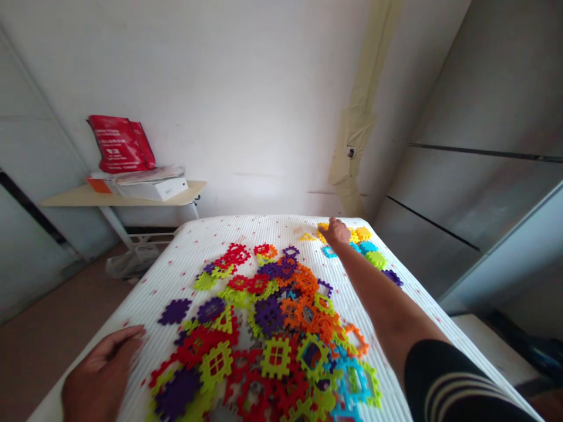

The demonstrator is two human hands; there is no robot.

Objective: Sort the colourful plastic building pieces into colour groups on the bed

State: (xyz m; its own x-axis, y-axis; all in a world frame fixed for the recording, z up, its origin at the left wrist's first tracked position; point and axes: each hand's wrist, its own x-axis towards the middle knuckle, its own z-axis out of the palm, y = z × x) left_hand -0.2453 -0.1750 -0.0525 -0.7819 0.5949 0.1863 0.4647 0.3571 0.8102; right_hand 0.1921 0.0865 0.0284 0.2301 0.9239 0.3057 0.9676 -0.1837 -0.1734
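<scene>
A heap of toothed plastic building pieces (268, 313) in red, purple, lime, orange and blue spreads over the white cover. My right hand (336, 232) reaches to the far right, over yellow pieces (361, 234). Its thumb points left beside some yellow, but its fingertips are hidden, so whether it grips a piece does not show. Low on the left, my left hand (101, 372) hovers near the cover's edge, fingers loosely bent and apart with nothing visible in them. A solid purple piece (175, 311) lies just beyond it.
Blue pieces (366, 247), a lime piece (376, 259) and a purple piece (392, 277) lie along the right edge. A side table (189, 193) at the left carries a red bag (121, 143) and a white box (152, 186). A grey cabinet (479, 176) stands at right.
</scene>
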